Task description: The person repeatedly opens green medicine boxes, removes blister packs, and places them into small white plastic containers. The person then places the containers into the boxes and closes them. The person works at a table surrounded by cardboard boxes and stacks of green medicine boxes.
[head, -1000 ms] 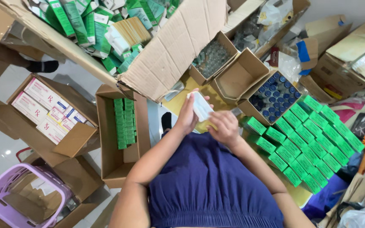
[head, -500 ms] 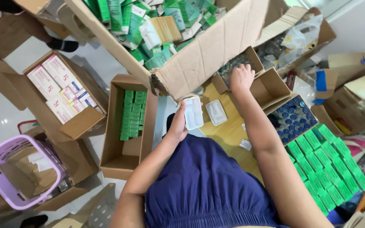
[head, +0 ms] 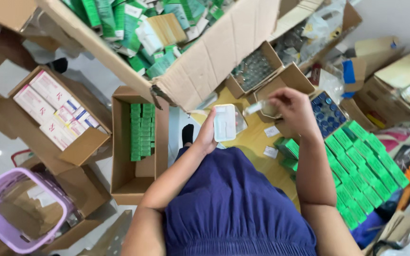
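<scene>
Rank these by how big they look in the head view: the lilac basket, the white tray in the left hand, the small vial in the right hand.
1. Lilac basket, though nearness to the camera may flatter it.
2. White tray in the left hand.
3. Small vial in the right hand.

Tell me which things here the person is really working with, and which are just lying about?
In hand:
- left hand holds a white plastic tray
- right hand holds a small clear vial
- box of vials, near the right hand

Lying about:
- rows of green cartons
- box with stacked green cartons
- lilac basket
- box of white packets
</scene>
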